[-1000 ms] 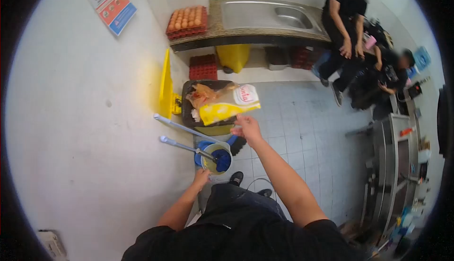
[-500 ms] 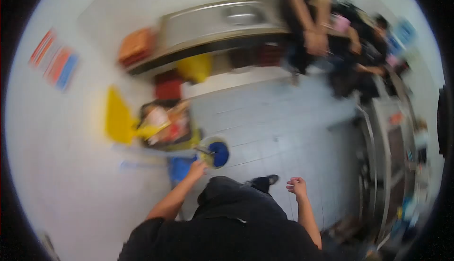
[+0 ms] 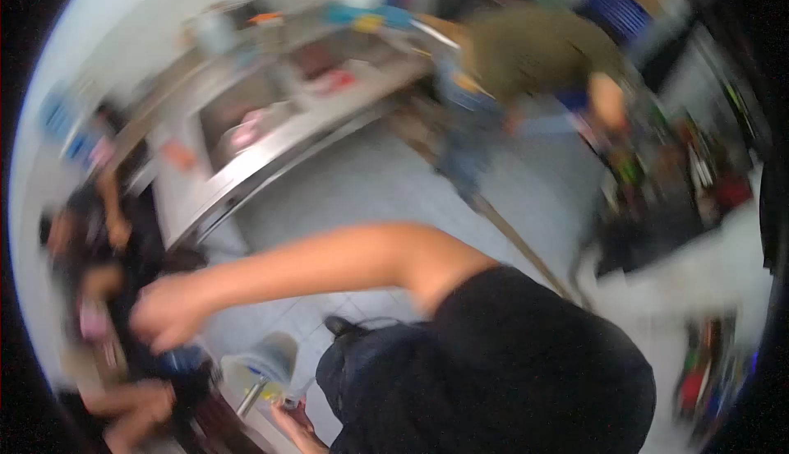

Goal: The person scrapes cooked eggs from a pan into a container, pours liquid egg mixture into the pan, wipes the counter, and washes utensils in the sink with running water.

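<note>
Whitish bucket point(image 3: 281, 357): head view, lower left of the frame, tilted pole point(image 3: 251, 398) inside. Left hand point(image 3: 289, 414): near the bottom edge, fingers closed at the bucket rim. Right hand point(image 3: 171, 314): left side of the frame, blurred; grip cannot be determined. Steel counter point(image 3: 182, 187): upper left. Olive-clad person point(image 3: 542, 51): upper right.

Kitchen, with steel sink counter point(image 3: 275, 133).
</note>
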A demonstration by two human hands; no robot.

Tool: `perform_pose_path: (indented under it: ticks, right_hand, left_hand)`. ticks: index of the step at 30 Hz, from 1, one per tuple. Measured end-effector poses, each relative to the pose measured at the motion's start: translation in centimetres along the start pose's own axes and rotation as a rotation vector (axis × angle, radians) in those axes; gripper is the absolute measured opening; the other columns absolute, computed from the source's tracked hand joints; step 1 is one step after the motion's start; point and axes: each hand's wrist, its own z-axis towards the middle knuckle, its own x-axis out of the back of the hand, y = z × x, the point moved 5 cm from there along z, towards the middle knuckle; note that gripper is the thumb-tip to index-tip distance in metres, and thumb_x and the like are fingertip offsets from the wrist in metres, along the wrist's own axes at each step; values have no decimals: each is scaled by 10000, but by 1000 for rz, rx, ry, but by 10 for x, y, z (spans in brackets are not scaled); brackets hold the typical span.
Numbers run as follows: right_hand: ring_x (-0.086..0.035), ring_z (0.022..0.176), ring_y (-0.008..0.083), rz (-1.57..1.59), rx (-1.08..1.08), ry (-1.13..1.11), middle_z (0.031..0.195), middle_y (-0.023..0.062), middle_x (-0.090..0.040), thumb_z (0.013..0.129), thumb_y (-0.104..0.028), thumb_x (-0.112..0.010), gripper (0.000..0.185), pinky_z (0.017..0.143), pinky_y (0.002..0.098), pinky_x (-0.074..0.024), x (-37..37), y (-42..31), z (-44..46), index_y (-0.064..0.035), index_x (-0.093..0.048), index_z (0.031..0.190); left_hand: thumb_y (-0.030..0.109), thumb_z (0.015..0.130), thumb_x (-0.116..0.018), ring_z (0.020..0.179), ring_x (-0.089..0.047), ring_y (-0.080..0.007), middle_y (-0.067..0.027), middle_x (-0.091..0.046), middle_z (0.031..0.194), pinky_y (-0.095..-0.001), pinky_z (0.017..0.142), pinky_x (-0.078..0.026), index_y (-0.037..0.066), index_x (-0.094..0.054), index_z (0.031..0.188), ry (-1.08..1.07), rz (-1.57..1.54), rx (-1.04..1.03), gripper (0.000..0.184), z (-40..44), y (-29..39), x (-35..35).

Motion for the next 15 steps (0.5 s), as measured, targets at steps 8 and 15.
perform_pose_path:
  ticks: [8,15]
  right_hand:
    - [-661,850,315,-553,-217,-135,945,176,-687,832,-326,-610,315,770,432,-521,209,220,100,-64,-685,989]
    - [-668,898,318,-707,-1003,160,989,175,-695,838,-295,-577,316,828,430,-530,460,452,-30,-77,-700,1031]
  left_hand:
    - [345,871,-546,1026,-618,-257,-119,-607,1207,-443,806,-526,62,-528,1287,-549,216,247,504,155,119,-270]
    - [291,850,-553,1078,-611,-275,-137,-599,1236,-502,880,-514,40,-544,1277,-610,275,49,496,307,214,-452]
